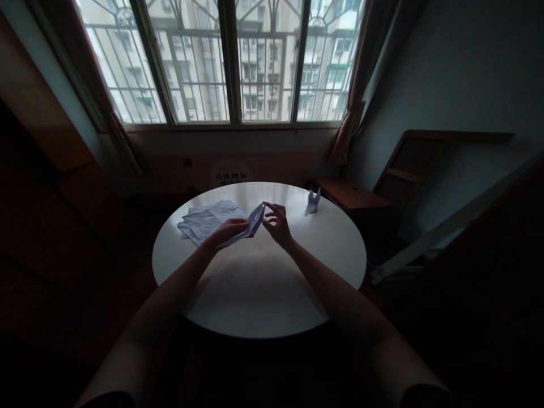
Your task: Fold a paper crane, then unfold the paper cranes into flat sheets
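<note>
A folded sheet of paper is held above the middle of the round white table. My left hand grips its left side, thumb on top. At the paper's upper right tip, my right hand pinches the corner between thumb and forefinger, its other fingers loosely curled. Behind my left hand lies a loose pile of paper sheets on the table. Toward the far right edge stands a small folded paper figure with two upright points.
The round white table fills the middle. Beyond it are a barred window and a curtain. To the right sits a low wooden bench; a dark wooden cabinet stands at the left.
</note>
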Demonstrator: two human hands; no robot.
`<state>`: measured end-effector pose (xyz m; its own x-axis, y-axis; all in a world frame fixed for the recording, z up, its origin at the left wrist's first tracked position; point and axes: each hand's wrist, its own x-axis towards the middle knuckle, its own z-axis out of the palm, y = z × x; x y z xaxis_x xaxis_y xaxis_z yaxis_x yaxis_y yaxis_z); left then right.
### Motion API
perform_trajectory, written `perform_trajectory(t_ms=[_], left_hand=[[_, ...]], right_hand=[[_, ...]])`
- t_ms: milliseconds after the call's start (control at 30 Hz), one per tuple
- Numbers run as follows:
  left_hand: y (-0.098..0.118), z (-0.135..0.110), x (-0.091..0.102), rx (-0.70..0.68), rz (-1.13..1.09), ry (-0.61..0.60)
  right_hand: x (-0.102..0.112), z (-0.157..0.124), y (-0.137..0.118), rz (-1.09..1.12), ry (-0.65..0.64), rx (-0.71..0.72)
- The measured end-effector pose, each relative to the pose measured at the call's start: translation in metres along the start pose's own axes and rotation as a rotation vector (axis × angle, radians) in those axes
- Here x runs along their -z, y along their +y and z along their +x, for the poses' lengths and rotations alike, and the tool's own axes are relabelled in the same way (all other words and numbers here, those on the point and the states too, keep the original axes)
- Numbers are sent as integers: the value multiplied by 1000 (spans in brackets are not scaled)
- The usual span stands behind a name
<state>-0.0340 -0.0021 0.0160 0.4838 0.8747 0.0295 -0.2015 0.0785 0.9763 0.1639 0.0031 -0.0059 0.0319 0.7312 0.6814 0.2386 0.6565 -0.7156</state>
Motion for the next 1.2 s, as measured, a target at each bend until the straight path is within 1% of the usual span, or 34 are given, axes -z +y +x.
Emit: perform_trajectory(t_ms=[67, 167, 300, 467, 567, 633, 733, 800, 833, 867, 933, 1033, 1133, 1200], left_hand=[[2, -3, -3, 9, -14, -46], [3, -4, -3, 11, -30, -77], [1, -2, 1, -29, -72, -68], [-3, 2, 5, -96, -152, -62], [-4, 6, 8, -138, -237, -19], [-4, 9, 10, -178, -313, 70], [-3, 15, 13, -205, -406, 304], [-2, 18, 15, -229, -420, 437], [-1, 18, 15, -249, -412, 466], [0, 18, 14, -272, -398, 468], [0, 16, 11, -310, -369, 422], [0, 11, 2, -320, -335, 337], [0, 7, -4, -280, -267, 290], [-1, 6, -5, -253, -241, 300]], right_hand=[[-1, 1, 3, 26, -24, 33], [-2, 1, 2, 31, -5, 54], [2, 1, -6, -33, 45, 46], [5, 1, -13, -98, 99, -11], [6, 1, -12, -86, 100, -29], [5, 1, -10, -62, 71, -43], [3, -2, -7, -30, -42, -44], [-1, -6, -7, -32, -175, -3], [-3, -9, -7, -41, -256, 31], [-5, -13, -8, -54, -339, 70], [-11, -20, -13, -82, -500, 144], [-18, -29, -22, -87, -661, 216], [-20, -33, -30, -51, -731, 242], [-19, -32, -33, -48, -731, 239]])
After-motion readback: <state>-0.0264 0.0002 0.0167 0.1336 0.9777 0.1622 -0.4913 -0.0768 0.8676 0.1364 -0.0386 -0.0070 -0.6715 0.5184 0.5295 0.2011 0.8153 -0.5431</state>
